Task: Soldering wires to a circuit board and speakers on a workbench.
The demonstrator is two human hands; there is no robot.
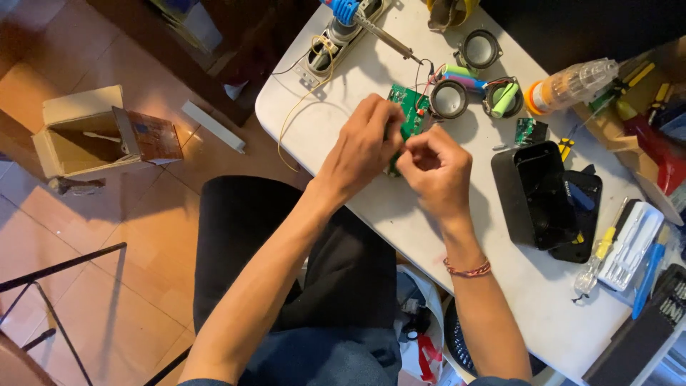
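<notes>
Head view, nearest zone: the person's lap and dark trousers sit below the counter (400,214) edge, with both forearms reaching up and over it. The right wrist carries a braided bracelet (468,269).

Working zone: the left hand (361,146) and right hand (436,168) meet over a green circuit board (410,109). The left hand's grip is closed on the board's near edge, fingers curled over it, which keeps the board raised and tilted rather than flat on the counter. The right hand's grip is pinched nearly shut, fingertips drawn together at the board's lower edge; what it pinches is too small to tell. Holding the board between both hands keeps it steady near the line of sight.

Right of the hands: a black plastic housing (532,193) lies open side up, and beside it a screwdriver (597,259) and a white tool case (632,246) lie within reach of the right hand.

Far zone: wires run from the board to two round speaker drivers (449,99), so the board stays close to them. Green cylindrical cells (504,99) lie just beside the drivers. A soldering iron (382,32) rests in its stand at the far edge, tip clear of the hands. A clear bottle with an orange cap (568,86) lies on its side to the far right.

On the floor, left: an open cardboard box (82,132).
</notes>
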